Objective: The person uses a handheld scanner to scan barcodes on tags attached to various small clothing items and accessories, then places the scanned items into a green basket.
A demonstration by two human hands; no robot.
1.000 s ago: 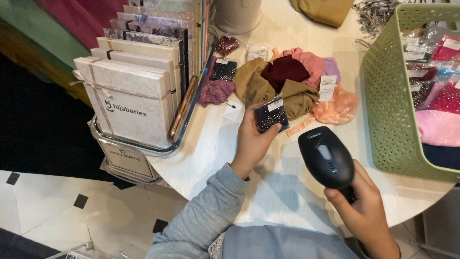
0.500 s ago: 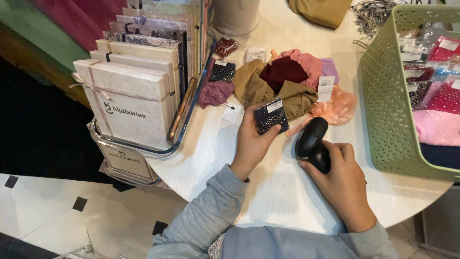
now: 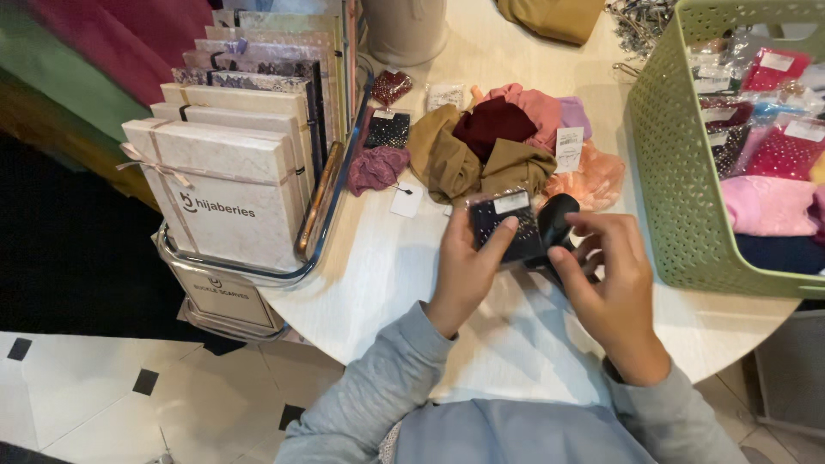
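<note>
1. We pinch the dark packet (image 3: 503, 225) in our left hand (image 3: 464, 271).
2. Our right hand (image 3: 610, 288) clenches the black scanner (image 3: 557, 225), just beside that packet.
3. Scanning step; next, aim squarely at its white label.

- small dark packet (image 3: 505, 225) with a white label, held in the left hand (image 3: 468, 273) at centre
- cream gift boxes (image 3: 225, 193) standing in a row, left
- white hang tag (image 3: 569, 148) on the fabric pile
- clear packets (image 3: 778, 112) with white labels, pink and red inside, in the green basket (image 3: 666, 180), right
</note>
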